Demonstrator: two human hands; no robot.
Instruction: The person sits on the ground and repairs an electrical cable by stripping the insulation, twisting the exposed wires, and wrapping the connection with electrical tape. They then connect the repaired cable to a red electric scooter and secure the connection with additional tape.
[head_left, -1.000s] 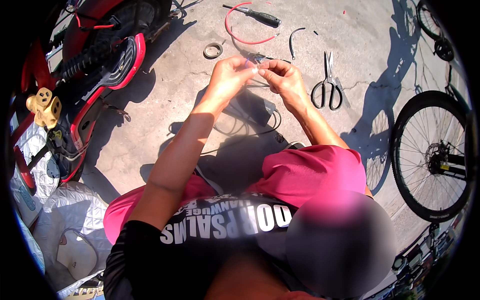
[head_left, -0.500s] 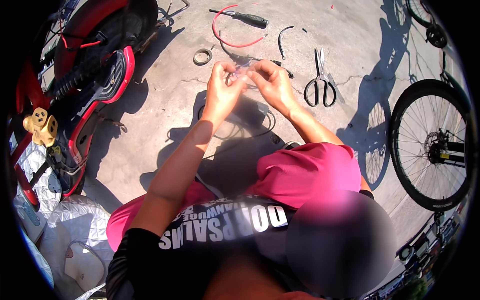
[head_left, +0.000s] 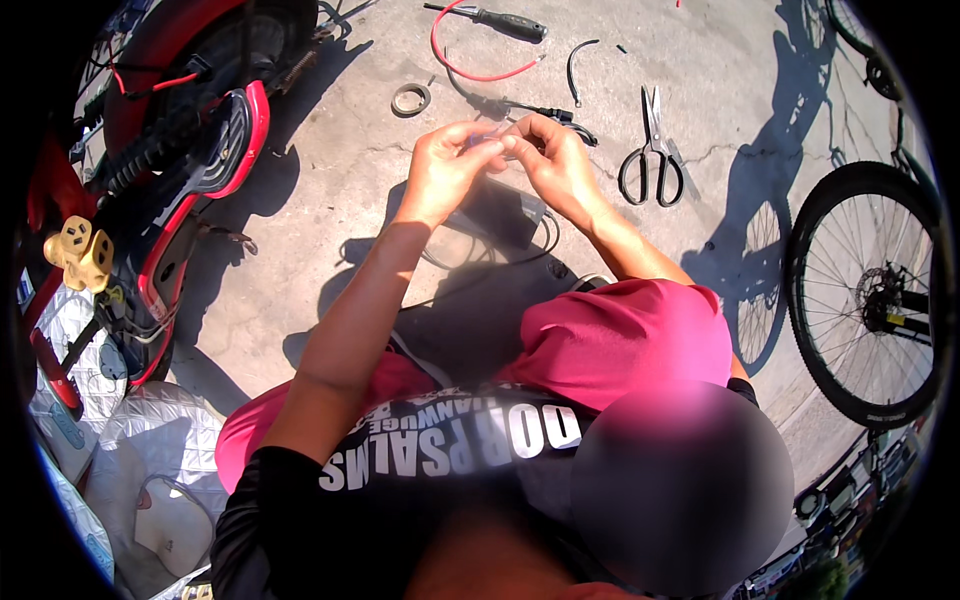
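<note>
My left hand and my right hand meet with closed fingertips around something small and thin, mostly hidden, with a bluish glint. Behind them a black cable with a connector lies on the ground. A dark boxy unit with a looped cable sits below my hands, in shadow. Nearby are a tape roll, a curved red wire, a screwdriver, a short black wire and black-handled scissors.
A red scooter stands on the left with a yellow socket block on it, beside a silver quilted cover. A bicycle wheel stands on the right. The ground is cracked concrete.
My fingertips stay together and shift slightly, covering more of the small thing. The surrounding view shifted left and then back right, while the objects on the ground stayed in place.
</note>
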